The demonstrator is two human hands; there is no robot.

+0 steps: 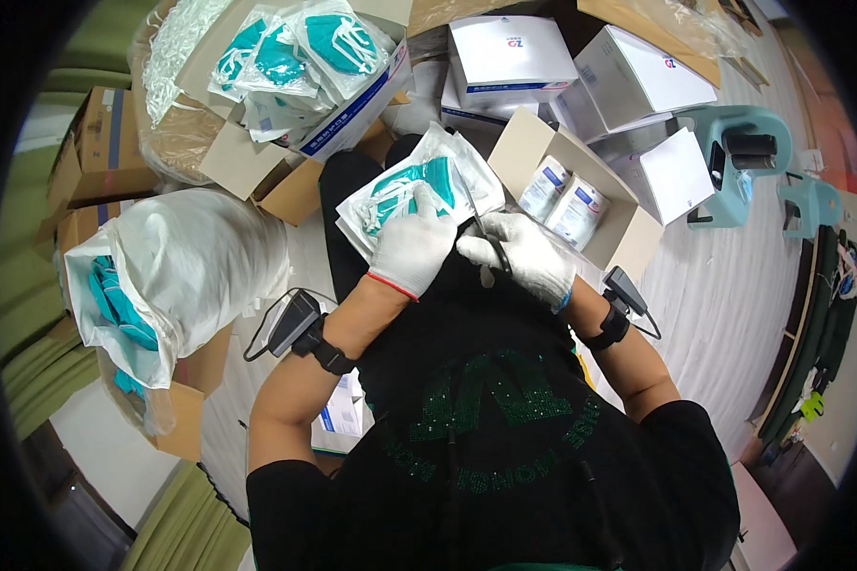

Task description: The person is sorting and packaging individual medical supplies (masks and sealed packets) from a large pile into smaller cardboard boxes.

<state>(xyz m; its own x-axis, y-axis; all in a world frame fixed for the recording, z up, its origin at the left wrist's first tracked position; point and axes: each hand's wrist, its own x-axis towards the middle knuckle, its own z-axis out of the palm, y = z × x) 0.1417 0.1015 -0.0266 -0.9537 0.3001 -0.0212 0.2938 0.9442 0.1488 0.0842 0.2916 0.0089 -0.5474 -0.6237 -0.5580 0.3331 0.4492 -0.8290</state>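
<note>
On my lap lie several clear plastic packets, the top one with a teal face mask and its white straps showing. My left hand, in a white glove with a red cuff, presses its fingers onto this top packet and holds it. In my right hand, also gloved in white, is a pair of scissors with dark handles. Their blade reaches up over the right part of the packets. Whether the blades touch the plastic, I cannot tell. An open box with white packets stands beside my right hand.
Beyond my lap, an open box is heaped with bagged teal masks. White cartons stand right of it. At left sits a white sack with loose teal masks. A blue-grey plastic stool is far right.
</note>
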